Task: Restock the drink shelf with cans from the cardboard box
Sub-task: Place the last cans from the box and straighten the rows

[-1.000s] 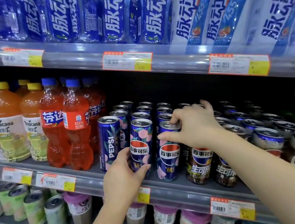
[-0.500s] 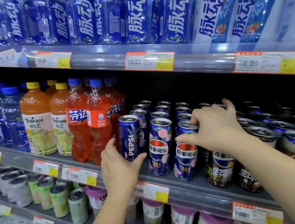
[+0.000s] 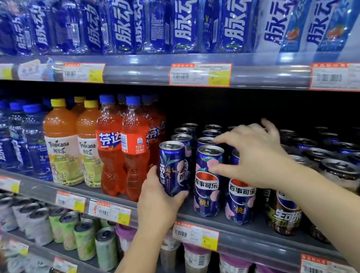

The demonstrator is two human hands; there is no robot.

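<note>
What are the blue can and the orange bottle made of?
The blue can, gripped by the left hand, looks like shiny metal: silvery lid with a pull tab. The orange bottle looks like clear plastic: the drink shows through, and light glints off it.

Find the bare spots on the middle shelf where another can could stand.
Bare shelf floor shows along the front lip, before the Pepsi cans. Dark headroom lies above the rows. Left, the orange bottles are packed tight; right, the dark cans crowd.
</note>
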